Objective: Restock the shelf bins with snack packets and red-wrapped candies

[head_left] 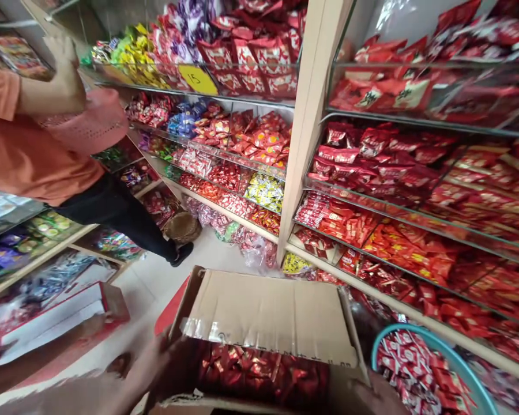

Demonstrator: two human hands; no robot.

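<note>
An open cardboard box (pixel 268 305) is in front of me at the bottom of the head view, its far flap raised and strips of clear tape along the flap's edge. Red-wrapped sweets (pixel 259 369) fill the inside. At the box's left side, my left hand (pixel 158 357) grips the cardboard, somewhat blurred. My right hand (pixel 378 395) holds the right side low down, partly cut off by the frame's bottom edge. The undersides of the box and most fingertips are hidden.
Glass-fronted shelves (pixel 389 207) of packaged sweets line the right and back. A blue tub (pixel 436 369) of sweets stands close on my right. A person in an orange shirt (pixel 30 155) carries a pink basket (pixel 90 121). Another person's arm (pixel 38 351) lies by a red-and-white box (pixel 69 323).
</note>
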